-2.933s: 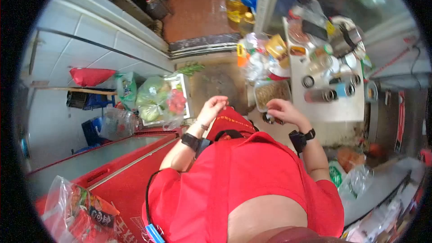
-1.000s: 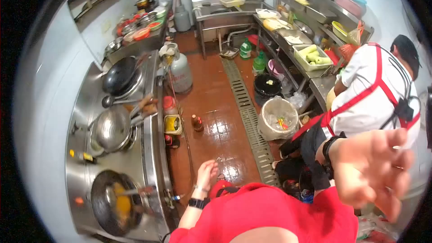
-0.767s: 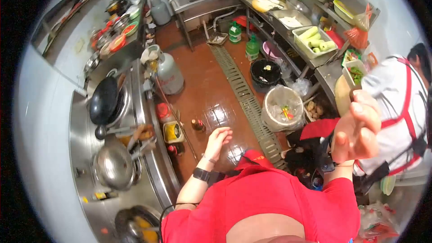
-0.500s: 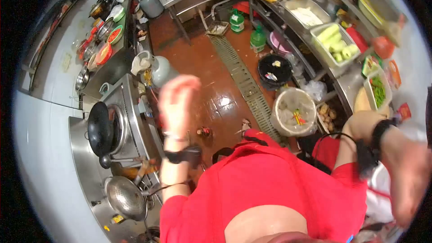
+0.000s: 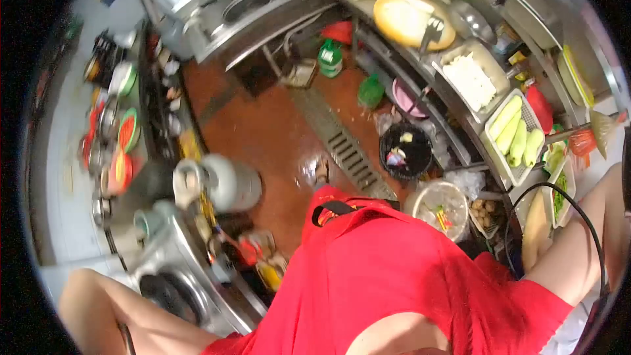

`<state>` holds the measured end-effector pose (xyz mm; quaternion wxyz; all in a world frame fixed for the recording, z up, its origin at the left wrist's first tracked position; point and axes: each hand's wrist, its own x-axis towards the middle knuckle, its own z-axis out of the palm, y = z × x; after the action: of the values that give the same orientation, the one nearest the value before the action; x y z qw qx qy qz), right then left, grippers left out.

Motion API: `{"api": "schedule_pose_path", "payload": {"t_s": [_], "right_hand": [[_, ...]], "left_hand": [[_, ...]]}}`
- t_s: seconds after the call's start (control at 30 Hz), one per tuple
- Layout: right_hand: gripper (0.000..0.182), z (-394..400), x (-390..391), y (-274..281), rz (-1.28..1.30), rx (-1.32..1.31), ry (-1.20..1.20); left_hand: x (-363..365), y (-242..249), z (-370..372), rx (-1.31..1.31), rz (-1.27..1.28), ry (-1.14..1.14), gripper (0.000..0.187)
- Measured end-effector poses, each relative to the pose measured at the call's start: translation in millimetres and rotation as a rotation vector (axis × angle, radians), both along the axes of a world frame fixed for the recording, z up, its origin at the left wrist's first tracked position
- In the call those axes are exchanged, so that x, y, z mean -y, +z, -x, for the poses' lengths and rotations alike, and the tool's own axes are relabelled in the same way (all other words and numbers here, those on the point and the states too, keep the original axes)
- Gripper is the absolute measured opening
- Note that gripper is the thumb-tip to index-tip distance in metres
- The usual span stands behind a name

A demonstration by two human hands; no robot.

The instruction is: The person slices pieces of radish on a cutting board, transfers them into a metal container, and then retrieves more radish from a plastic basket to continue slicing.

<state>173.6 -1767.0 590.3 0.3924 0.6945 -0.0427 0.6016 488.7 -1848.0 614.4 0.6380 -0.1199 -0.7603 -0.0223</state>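
Observation:
Both my hands are out of sight past the frame's lower corners. My left arm point(image 5: 158, 319) is bent, its elbow raised at the lower left beside the stove point(image 5: 213, 289) and a dark wok point(image 5: 172, 297). At the right edge my right arm point(image 5: 578, 253) is bent too, with a black cable point(image 5: 585, 215) looping past it. Closest to that arm are a round wooden board point(image 5: 536, 223) and a white basket of cut green vegetables point(image 5: 560, 197). Whatever either hand holds or touches is hidden.
A grey gas cylinder point(image 5: 230, 183) stands on the floor at left. Along the right counter are a basket of peeled gourds point(image 5: 516, 133) and a tray of white pieces point(image 5: 470, 82). Below stand a black bin point(image 5: 406, 150) and a lined bucket point(image 5: 437, 207). A drain grate point(image 5: 348, 158) crosses the floor.
Both hands have left the view; both arms are now bent with elbows outward. The body has moved forward, and the gas cylinder and counters appear closer.

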Motion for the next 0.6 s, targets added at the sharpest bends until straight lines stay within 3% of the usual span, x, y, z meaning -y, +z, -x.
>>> {"api": "schedule_pose_path", "payload": {"t_s": [0.33, 0.6], "right_hand": [[0.017, 8.9, 167.1, -2.8, -0.063, -0.003, -0.314], [0.02, 64.0, 249.4, -1.8, -0.152, 0.024, -0.47]], "left_hand": [[294.6, -51.1, 64.7, -0.106, -0.165, -0.127, 0.028], [402.8, -50.8, 133.0, -0.123, -0.207, -0.141, 0.028]]}}
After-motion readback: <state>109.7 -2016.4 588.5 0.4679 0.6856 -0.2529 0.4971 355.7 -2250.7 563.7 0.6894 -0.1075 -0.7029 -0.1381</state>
